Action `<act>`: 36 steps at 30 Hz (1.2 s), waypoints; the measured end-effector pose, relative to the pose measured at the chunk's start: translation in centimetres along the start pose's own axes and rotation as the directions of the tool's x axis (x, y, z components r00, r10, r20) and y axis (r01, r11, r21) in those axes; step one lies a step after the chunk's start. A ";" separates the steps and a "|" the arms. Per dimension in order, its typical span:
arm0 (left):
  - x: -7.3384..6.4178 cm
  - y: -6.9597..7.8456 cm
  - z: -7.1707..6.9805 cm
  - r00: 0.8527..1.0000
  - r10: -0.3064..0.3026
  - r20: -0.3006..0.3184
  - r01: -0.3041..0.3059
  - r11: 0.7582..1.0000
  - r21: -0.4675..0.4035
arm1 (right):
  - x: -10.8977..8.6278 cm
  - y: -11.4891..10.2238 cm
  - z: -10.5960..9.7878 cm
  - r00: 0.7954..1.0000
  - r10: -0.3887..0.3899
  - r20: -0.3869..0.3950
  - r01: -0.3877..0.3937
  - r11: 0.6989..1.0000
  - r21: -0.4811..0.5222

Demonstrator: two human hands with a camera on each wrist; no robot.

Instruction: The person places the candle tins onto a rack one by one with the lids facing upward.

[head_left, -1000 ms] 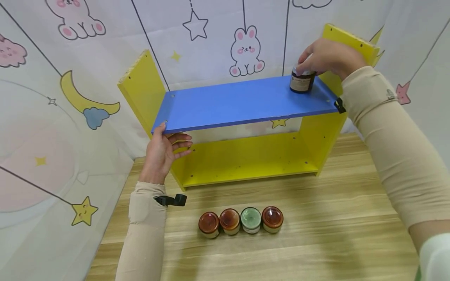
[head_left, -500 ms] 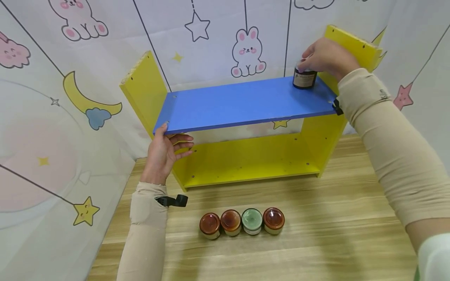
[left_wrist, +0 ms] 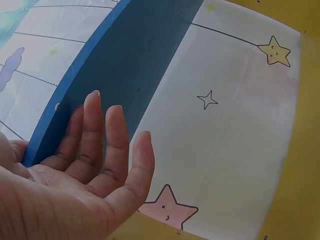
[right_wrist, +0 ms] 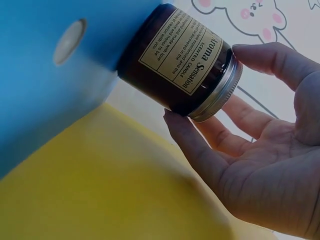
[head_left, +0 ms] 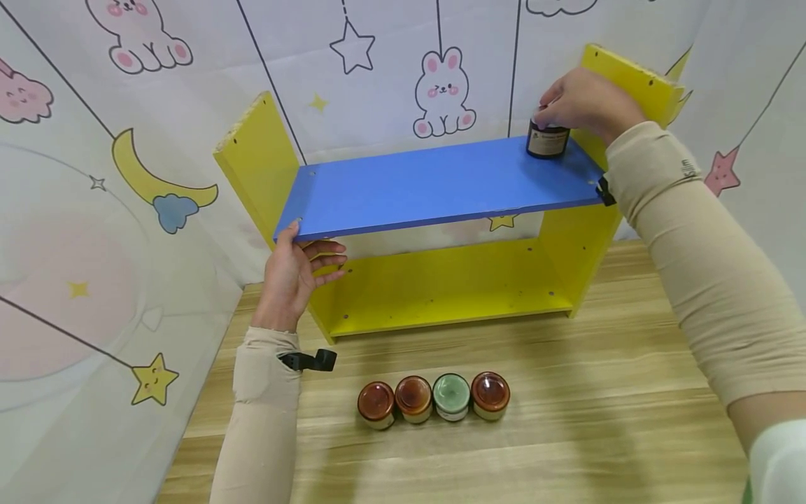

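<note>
My right hand [head_left: 588, 101] grips a dark scented candle jar [head_left: 546, 142] by its rim, with the thumb and fingers round the metal lid. In the right wrist view the candle's cream label [right_wrist: 182, 52] reads "Aroma Sensation". Its base meets the blue shelf board [head_left: 434, 185] near the back right corner, beside the yellow side panel [head_left: 630, 80]. At the board's front left corner my left hand [head_left: 290, 276] holds the edge, thumb on top and fingers beneath. Seen in the left wrist view, the outer fingers [left_wrist: 142, 165] are spread away from the board.
Several candle jars stand in a row on the wooden table [head_left: 567, 448]: red-brown ones [head_left: 376, 402] and a green one [head_left: 451, 395]. Below the blue board lies the unit's yellow bottom shelf [head_left: 434, 280]. A printed cloth [head_left: 390, 98] hangs behind.
The scented candle has shifted back and slightly right on the blue board, with my right hand on it. My left hand keeps its place at the board's corner. The head view has shifted slightly.
</note>
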State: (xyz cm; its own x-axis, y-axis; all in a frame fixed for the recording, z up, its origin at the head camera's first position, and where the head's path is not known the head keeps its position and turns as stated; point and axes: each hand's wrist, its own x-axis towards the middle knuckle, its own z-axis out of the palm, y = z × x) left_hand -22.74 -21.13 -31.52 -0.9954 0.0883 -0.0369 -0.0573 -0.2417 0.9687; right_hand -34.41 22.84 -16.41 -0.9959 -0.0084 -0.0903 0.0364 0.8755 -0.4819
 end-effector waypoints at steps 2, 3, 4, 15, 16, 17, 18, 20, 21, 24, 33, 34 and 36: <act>0.0 0.0 0.0 1.000 0.001 0.002 -0.001 1.000 -0.002 | -0.1 0.0 0.0 1.000 0.001 0.004 -0.001 1.000 -0.003; 0.0 0.0 0.0 1.000 0.002 0.003 -0.002 1.000 -0.003 | -0.1 -0.1 0.0 1.000 0.001 0.005 -0.001 1.000 -0.005; 0.0 0.0 -0.1 1.000 0.002 0.004 -0.002 1.000 -0.004 | -0.1 -0.1 0.0 1.000 0.000 0.006 0.000 1.000 -0.006; -0.2 0.0 -0.1 1.000 0.001 0.013 -0.001 1.000 -0.012 | -0.3 -0.2 -0.1 1.000 0.005 0.014 -0.005 1.000 -0.022; -0.2 0.0 -0.1 1.000 0.002 0.013 -0.002 1.000 -0.012 | -0.4 -0.2 -0.1 1.000 0.007 0.011 -0.007 1.000 -0.023; -0.2 0.0 -0.1 1.000 0.003 0.014 -0.003 1.000 -0.012 | -0.5 -0.2 -0.1 1.000 0.008 0.007 -0.007 1.000 -0.024; -0.2 0.0 -0.1 1.000 0.004 0.014 -0.004 1.000 -0.011 | -0.6 -0.2 0.0 1.000 0.008 0.000 -0.008 1.000 -0.027; -0.2 0.0 -0.1 1.000 0.004 0.014 -0.004 1.000 -0.011 | -1.0 -0.1 0.1 1.000 0.010 -0.019 -0.011 0.999 -0.036; -0.2 0.0 -0.1 1.000 0.004 0.014 -0.004 1.000 -0.010 | -1.2 -0.1 0.2 0.999 0.010 -0.031 -0.011 0.999 -0.043; -0.2 0.0 -0.1 1.000 0.001 0.014 -0.001 1.000 -0.014 | -1.9 0.0 0.3 0.998 0.010 -0.070 -0.013 0.999 -0.046; -0.2 0.2 -0.1 1.000 -0.006 0.016 0.006 1.000 -0.007 | -5.2 0.1 1.0 0.987 0.014 -0.157 -0.004 0.998 0.062; -0.2 0.2 0.0 1.000 -0.005 0.016 0.005 1.000 -0.007 | -5.6 0.2 1.3 0.985 0.005 -0.173 0.006 0.998 0.061; -0.2 0.1 0.0 1.000 -0.007 0.016 0.007 1.000 -0.006 | -6.4 0.5 1.9 0.979 -0.005 -0.205 0.019 0.998 0.067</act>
State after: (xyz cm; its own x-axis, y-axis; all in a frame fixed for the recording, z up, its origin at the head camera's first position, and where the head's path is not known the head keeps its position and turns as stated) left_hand -22.57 -21.20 -31.37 -0.9937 0.1050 -0.0396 -0.0646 -0.2473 0.9668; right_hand -27.87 22.43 -17.79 -0.9919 0.0867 0.0925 0.0230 0.8408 -0.5408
